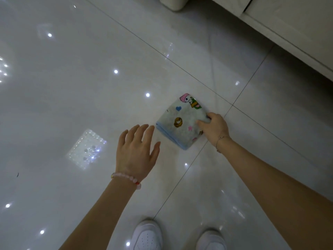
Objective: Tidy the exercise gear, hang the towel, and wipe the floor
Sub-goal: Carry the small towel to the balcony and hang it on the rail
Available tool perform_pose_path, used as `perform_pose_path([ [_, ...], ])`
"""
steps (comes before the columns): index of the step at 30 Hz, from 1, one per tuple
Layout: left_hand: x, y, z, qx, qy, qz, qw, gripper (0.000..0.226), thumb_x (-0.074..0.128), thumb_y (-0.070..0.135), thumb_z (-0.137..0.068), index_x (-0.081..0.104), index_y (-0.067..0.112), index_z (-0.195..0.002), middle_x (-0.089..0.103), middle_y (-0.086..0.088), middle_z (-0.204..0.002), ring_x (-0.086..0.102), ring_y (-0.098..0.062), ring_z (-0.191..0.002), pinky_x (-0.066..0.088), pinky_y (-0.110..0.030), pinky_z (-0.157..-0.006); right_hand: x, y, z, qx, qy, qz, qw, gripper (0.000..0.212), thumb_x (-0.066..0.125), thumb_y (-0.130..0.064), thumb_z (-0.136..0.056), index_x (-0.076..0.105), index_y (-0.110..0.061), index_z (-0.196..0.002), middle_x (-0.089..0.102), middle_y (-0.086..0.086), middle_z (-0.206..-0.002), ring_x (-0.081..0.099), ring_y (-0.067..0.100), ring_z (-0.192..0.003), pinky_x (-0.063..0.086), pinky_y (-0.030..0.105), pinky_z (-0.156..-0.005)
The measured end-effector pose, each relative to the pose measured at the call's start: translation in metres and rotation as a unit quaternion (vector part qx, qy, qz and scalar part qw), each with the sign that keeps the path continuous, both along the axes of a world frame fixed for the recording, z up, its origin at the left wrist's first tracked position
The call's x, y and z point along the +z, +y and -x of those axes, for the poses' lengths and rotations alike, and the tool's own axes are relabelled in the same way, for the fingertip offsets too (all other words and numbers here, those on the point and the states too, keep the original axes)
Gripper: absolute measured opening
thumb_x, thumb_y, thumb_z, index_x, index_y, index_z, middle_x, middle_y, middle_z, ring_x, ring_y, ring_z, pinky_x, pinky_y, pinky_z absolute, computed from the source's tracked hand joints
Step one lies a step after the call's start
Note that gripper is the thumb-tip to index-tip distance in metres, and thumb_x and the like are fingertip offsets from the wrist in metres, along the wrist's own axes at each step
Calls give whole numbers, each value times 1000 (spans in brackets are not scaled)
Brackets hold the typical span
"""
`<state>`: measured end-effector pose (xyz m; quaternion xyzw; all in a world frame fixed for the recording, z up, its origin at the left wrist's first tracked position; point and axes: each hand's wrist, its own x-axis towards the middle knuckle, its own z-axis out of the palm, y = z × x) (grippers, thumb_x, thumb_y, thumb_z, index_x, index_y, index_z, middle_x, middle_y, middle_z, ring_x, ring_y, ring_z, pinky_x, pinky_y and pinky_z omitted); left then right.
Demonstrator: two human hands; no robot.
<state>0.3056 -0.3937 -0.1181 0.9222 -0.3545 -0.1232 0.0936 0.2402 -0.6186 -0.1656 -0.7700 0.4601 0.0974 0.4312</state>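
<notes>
The right hand (214, 127) sits right of the frame's centre, fingers curled over the right edge of a folded cloth (182, 121) and gripping it against the floor (90, 87). A thin bracelet (222, 139) circles that wrist. The left hand (137, 150) is just left of the cloth, fingers spread wide and holding nothing; its fingertips (150, 128) come close to the cloth's lower left corner but do not touch it. Whether the palm rests on the floor or hovers above it cannot be told. A pink bead bracelet (126, 178) is on the left wrist.

The cloth lies flat on the floor near the middle of the frame, a pale square with a blue hem along its lower left side and small cartoon prints: a blue heart, a yellow-brown figure, pink marks, and a pink and green figure at its top corner. It lies just left of a crossing of dark grout lines.

The floor is glossy white tile, dotted with reflected lights. Two white shoes (146, 235) show at the bottom edge. A white cabinet (288, 24) fills the upper right corner, and a cream rounded object (173, 3) sits at the top edge.
</notes>
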Motion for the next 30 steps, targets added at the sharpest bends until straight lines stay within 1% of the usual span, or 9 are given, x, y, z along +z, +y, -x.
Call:
perform_pose_path([
  [4, 26, 6, 3, 5, -8, 8, 1000, 46, 42, 37, -89, 59, 6, -118, 63, -12, -116, 59, -33, -108, 45, -49, -91, 28, 6, 3, -79, -39, -91, 992, 16, 65, -13, -81, 62, -6, -95, 63, 7, -87, 58, 18, -78, 51, 24, -63],
  [7, 61, 12, 6, 10, -12, 13, 1000, 47, 42, 37, -90, 60, 5, -118, 63, -12, -116, 58, -34, -109, 45, -50, -91, 67, 19, 6, -111, -71, -121, 984, 12, 66, -8, -80, 61, -7, -91, 61, 0, -78, 57, 13, -71, 48, 11, -51],
  [11, 125, 18, 6, 10, -24, 16, 1000, 47, 41, 38, -90, 59, 6, -120, 63, -12, -118, 57, -34, -112, 44, -51, -93, 149, 38, 15, -151, -108, -125, 975, 9, 65, -4, -80, 60, -8, -86, 60, 1, -76, 56, 11, -67, 47, 11, -52],
  [15, 212, 20, 3, 6, -41, 31, 999, 47, 41, 38, -90, 59, 6, -120, 63, -14, -118, 57, -35, -112, 44, -52, -94, 255, 50, 28, -222, -153, -142, 952, 9, 64, -2, -81, 60, -10, -81, 61, 3, -75, 56, 10, -66, 49, 12, -53],
  [18, 294, 19, 2, 8, -49, 41, 998, 48, 41, 38, -90, 59, 5, -120, 63, -15, -117, 58, -35, -111, 44, -51, -94, 341, 56, 36, -208, -175, -123, 954, 6, 64, -3, -82, 61, -8, -82, 62, 3, -75, 57, 10, -67, 49, 11, -55],
  [23, 433, 17, 17, -9, -44, 53, 998, 48, 40, 40, -90, 57, 8, -122, 62, -12, -120, 57, -33, -112, 44, -48, -95, 486, 62, 49, -154, -215, -80, 961, 7, 64, -2, -82, 59, -4, -87, 57, -2, -72, 53, -9, -55, 41, 3, -52],
  [25, 487, 19, 27, -18, -48, 63, 997, 48, 41, 40, -89, 57, 9, -123, 61, -11, -121, 56, -32, -112, 44, -48, -94, 537, 63, 56, -139, -227, -62, 962, 10, 64, -1, -82, 58, -6, -88, 58, -3, -75, 54, -8, -60, 41, 2, -53],
  [28, 562, 24, 43, -24, -68, 82, 994, 48, 41, 40, -89, 58, 10, -122, 62, -9, -120, 57, -30, -113, 45, -48, -94, 608, 64, 70, -127, -244, -47, 960, 12, 63, 1, -82, 58, -7, -88, 59, -2, -77, 56, 0, -66, 42, 3, -55],
  [30, 606, 28, 53, -27, -89, 94, 991, 47, 42, 40, -89, 58, 10, -122, 62, -9, -120, 56, -31, -113, 45, -48, -94, 651, 65, 81, -121, -263, -43, 956, 16, 63, 2, -81, 58, -13, -83, 60, -3, -76, 55, -5, -62, 43, 4, -57],
])
